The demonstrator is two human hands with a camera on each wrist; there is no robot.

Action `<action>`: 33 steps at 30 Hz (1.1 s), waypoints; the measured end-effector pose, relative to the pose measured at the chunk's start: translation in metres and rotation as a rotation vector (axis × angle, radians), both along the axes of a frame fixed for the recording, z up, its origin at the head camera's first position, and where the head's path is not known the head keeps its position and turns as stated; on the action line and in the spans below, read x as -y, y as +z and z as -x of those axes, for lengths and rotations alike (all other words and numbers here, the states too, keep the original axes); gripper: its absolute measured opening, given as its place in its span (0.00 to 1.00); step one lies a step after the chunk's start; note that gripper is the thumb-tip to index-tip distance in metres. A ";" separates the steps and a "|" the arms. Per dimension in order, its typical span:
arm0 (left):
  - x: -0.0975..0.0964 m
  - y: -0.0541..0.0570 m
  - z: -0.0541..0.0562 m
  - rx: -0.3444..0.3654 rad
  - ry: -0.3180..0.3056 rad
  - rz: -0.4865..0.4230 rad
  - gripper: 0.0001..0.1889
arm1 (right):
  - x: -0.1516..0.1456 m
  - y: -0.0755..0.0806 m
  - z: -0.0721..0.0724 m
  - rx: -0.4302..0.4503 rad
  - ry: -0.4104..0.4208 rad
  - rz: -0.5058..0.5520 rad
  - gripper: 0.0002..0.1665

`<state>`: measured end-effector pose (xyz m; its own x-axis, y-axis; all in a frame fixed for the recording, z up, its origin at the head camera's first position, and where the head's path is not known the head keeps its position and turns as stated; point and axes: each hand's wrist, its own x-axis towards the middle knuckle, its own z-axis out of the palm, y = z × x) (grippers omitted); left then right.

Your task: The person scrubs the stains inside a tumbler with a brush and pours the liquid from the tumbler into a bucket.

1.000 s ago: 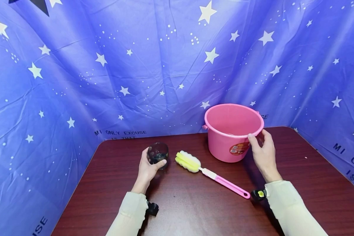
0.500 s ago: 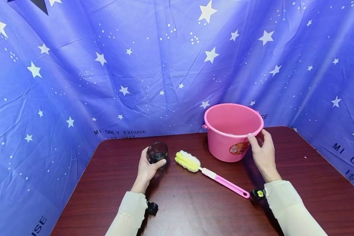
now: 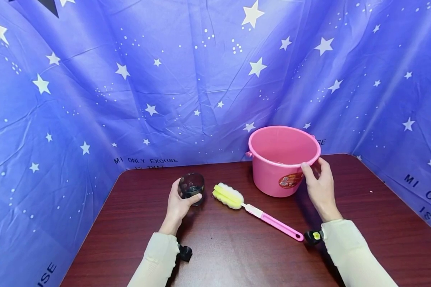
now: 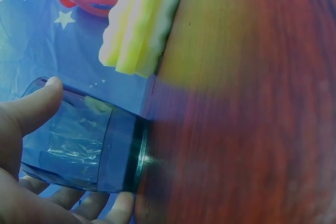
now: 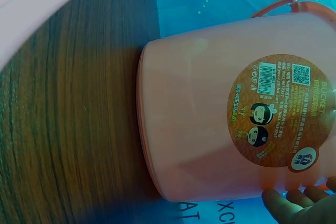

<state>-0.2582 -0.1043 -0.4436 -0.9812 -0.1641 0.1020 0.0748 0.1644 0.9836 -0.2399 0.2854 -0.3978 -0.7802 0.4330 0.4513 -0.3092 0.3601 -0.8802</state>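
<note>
Label on your bucket: apparently "BUCKET"; barcode, QR code. Curtain facing you: "MI ONLY EXCUSE IS THAT".

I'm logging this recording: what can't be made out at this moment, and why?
Bucket floor, head view: mostly hidden by the near wall.
Label print, head view: too small to read.
Cup contents, head view: obscured by dark tint and reflections.
Brush, left wrist view: handle cut off by the top edge.
Right hand, right wrist view: cut off by the right and bottom edges.
</note>
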 end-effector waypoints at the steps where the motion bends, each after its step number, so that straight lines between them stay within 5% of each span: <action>1: 0.000 0.000 0.000 0.002 0.001 0.002 0.44 | 0.000 0.000 0.000 0.000 -0.001 -0.001 0.32; 23: -0.001 0.001 -0.001 -0.004 0.014 0.001 0.45 | -0.003 -0.002 0.001 0.030 -0.001 -0.004 0.32; 33: -0.002 -0.001 -0.001 -0.024 0.016 0.018 0.44 | 0.006 0.011 -0.009 0.044 0.001 -0.005 0.32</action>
<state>-0.2576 -0.1027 -0.4446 -0.9756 -0.1778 0.1284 0.0954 0.1832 0.9784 -0.2310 0.2793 -0.3873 -0.7999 0.4302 0.4185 -0.2705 0.3639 -0.8913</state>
